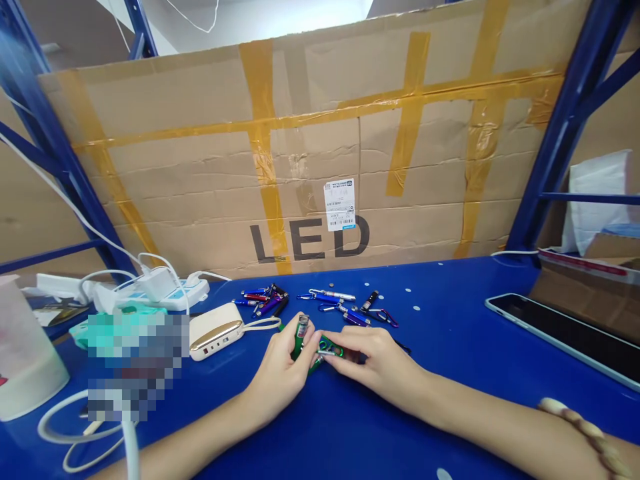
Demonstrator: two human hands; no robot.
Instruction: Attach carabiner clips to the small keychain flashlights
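Over the blue tabletop, my left hand is closed around a small green penlight with a silver end pointing up. A green carabiner clip is pinched between the thumb and fingers of my right hand. Both hands meet at the fingertips, and whether the clip is joined to the penlight is hidden. Beyond them lies a pile of coloured penlights in blue, red, purple and black. A second loose group includes a silver penlight, a blue penlight and a black penlight.
A cream power bank with a strap lies left of my hands. Farther left are a power strip, cables and a plastic cup. At right, a phone lies before an open box. Taped cardboard stands behind.
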